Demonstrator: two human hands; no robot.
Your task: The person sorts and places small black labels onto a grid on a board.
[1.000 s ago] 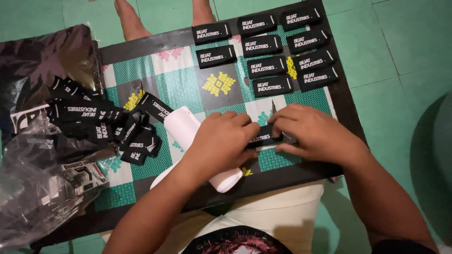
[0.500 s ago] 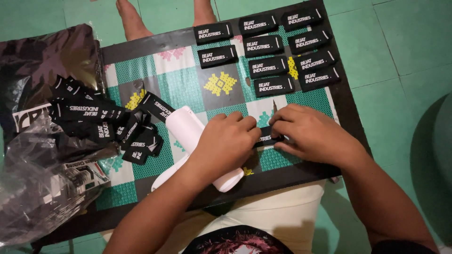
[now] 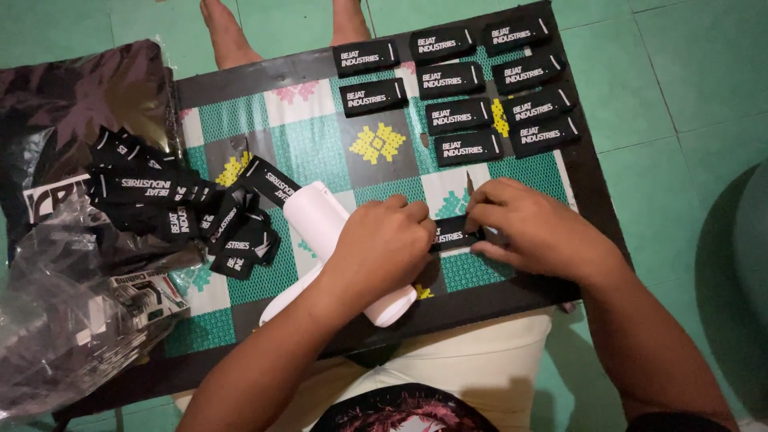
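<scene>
While I look down through the head camera, my left hand (image 3: 382, 244) and my right hand (image 3: 534, 228) meet over one black rectangular label (image 3: 453, 233) lying on the patterned board (image 3: 312, 144), near its front edge. Both hands are curled narrow, fingertips pinching the label from either side; only its middle strip shows between them. My left forearm crosses over a white cylindrical tool (image 3: 324, 232) that lies slantwise on the board, touching my wrist. Above the hands, toward the far right of the board, finished black labels (image 3: 462, 114) lie flat in tidy rows, apart from one another. To the left, a loose heap of black labels (image 3: 180, 208) overlaps in disorder at the board's left side. Beyond the heap, crumpled clear plastic bags (image 3: 72, 320) and a dark packet (image 3: 80, 104) rest on the green tiled floor (image 3: 688, 72). Two bare feet (image 3: 228, 32) show past the far edge of the board.
</scene>
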